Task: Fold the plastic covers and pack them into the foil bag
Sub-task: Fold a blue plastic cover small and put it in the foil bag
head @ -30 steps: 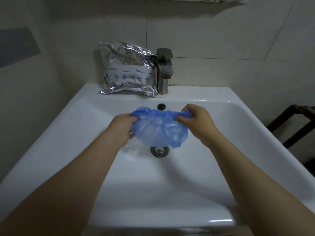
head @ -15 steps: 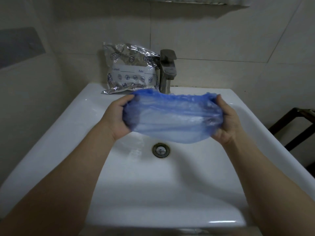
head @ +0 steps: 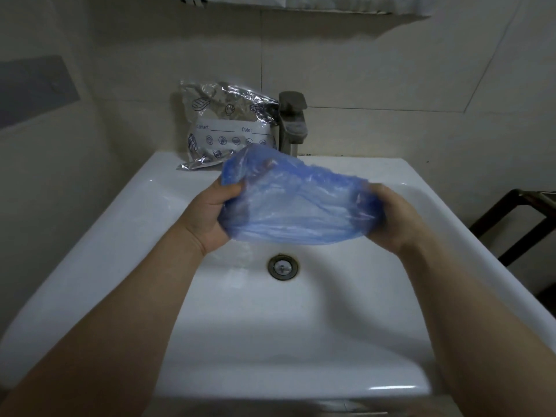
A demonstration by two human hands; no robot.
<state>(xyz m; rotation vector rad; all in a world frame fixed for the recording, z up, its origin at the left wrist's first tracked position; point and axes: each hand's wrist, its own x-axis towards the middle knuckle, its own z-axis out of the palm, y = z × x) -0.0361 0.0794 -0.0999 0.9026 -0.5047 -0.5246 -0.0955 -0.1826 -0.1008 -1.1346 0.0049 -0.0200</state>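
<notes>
A thin blue plastic cover [head: 298, 206] is stretched out wide above the basin, held between both hands. My left hand [head: 210, 218] grips its left end, with fingers tucked inside the plastic. My right hand [head: 394, 218] grips the right end, fingertips hidden under the film. The crinkled silver foil bag [head: 222, 124] stands upright on the back ledge of the sink, leaning on the wall just left of the tap. Its lower right corner is covered by the blue cover.
The white ceramic sink [head: 270, 326] fills the view, with a metal drain [head: 282, 266] below the cover. A grey tap [head: 291, 124] stands at the back centre. Tiled walls close in left and behind. A dark wooden frame [head: 517, 224] stands to the right.
The cover went from a bunched shape between close hands to a wide stretch as my hands pulled apart. It has since tilted, the left end higher and nearer the foil bag.
</notes>
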